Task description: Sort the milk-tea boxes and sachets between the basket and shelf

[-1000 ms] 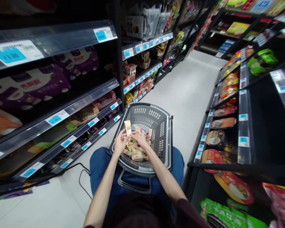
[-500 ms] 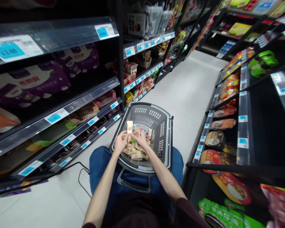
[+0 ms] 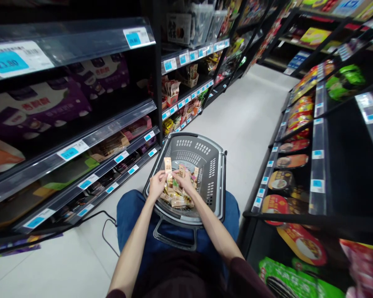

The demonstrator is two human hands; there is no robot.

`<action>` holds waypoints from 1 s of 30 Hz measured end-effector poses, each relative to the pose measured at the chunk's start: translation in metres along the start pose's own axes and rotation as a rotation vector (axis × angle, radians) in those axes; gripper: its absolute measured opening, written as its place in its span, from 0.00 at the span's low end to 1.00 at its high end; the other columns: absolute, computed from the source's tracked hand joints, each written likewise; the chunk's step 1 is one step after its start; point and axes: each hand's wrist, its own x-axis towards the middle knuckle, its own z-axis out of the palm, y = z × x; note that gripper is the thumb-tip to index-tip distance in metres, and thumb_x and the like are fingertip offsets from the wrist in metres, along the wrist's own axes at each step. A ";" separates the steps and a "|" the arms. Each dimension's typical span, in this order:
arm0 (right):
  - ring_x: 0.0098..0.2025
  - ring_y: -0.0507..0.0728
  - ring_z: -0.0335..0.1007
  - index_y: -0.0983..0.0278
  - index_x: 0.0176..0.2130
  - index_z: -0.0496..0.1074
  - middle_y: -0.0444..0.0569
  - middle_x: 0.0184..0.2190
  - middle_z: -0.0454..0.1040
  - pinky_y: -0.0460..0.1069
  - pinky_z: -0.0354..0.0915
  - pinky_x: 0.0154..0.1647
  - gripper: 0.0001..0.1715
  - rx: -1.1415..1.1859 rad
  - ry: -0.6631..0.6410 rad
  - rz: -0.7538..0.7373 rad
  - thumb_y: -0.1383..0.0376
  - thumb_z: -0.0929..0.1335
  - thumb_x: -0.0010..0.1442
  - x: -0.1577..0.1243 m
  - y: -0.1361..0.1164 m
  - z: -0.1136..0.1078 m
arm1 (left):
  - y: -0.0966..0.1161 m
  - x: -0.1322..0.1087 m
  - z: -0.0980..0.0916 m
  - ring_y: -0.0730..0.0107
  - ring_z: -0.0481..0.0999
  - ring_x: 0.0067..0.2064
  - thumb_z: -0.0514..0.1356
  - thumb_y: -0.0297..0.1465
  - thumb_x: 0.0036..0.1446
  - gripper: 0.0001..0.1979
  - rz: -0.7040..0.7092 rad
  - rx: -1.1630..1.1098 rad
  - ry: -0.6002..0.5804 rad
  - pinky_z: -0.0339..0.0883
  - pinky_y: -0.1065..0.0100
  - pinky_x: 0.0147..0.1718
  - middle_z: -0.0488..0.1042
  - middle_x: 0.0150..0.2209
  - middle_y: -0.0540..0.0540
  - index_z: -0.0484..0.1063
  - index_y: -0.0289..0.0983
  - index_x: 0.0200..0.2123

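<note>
Both forearms are pointing to twelve o'clock, and the two hands are hovering close together over the shopping basket (image 3: pixel 218 188). The left hand (image 3: pixel 157 185) is pinching a beige snack packet (image 3: pixel 168 164) upright, its grip narrow. At three o'clock from it, the right hand (image 3: pixel 184 180) is bending inward; a second beige packet (image 3: pixel 182 169) is showing at its fingers, but I cannot tell whether this grip is holding it. More packets (image 3: pixel 178 200) are lying in the basket, toward six o'clock. Shelves (image 3: pixel 81 35) are standing at ten o'clock.
</note>
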 end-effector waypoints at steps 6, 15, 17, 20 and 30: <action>0.27 0.53 0.63 0.64 0.30 0.75 0.43 0.23 0.68 0.47 0.61 0.30 0.24 -0.008 0.041 -0.024 0.46 0.76 0.47 0.001 -0.005 0.001 | 0.004 0.000 0.000 0.59 0.83 0.38 0.56 0.41 0.62 0.18 0.011 0.033 -0.020 0.72 0.66 0.38 0.84 0.37 0.42 0.77 0.35 0.43; 0.29 0.55 0.66 0.64 0.29 0.75 0.43 0.22 0.68 0.48 0.63 0.32 0.22 -0.034 0.041 -0.031 0.48 0.75 0.48 0.002 -0.005 0.001 | 0.005 0.000 -0.001 0.62 0.80 0.34 0.53 0.41 0.64 0.17 0.023 0.108 0.014 0.69 0.68 0.35 0.82 0.33 0.45 0.77 0.36 0.41; 0.29 0.55 0.66 0.64 0.29 0.75 0.43 0.21 0.67 0.48 0.63 0.32 0.21 -0.038 0.038 -0.036 0.48 0.74 0.49 0.003 -0.002 0.001 | 0.006 0.000 -0.001 0.63 0.80 0.34 0.53 0.41 0.64 0.18 0.024 0.109 0.020 0.69 0.68 0.35 0.82 0.32 0.45 0.77 0.36 0.41; 0.29 0.55 0.66 0.64 0.30 0.75 0.44 0.23 0.70 0.48 0.64 0.33 0.19 -0.047 0.036 -0.050 0.50 0.73 0.50 0.004 0.000 0.001 | 0.009 -0.001 0.000 0.64 0.81 0.33 0.55 0.42 0.63 0.17 0.022 0.116 0.035 0.70 0.69 0.35 0.82 0.32 0.45 0.78 0.36 0.41; 0.32 0.56 0.69 0.64 0.27 0.76 0.48 0.27 0.75 0.50 0.66 0.39 0.18 -0.065 0.064 -0.082 0.51 0.73 0.51 0.002 -0.004 0.006 | 0.006 -0.002 0.001 0.60 0.84 0.37 0.57 0.42 0.62 0.16 0.009 0.101 0.038 0.72 0.68 0.36 0.84 0.35 0.43 0.77 0.36 0.40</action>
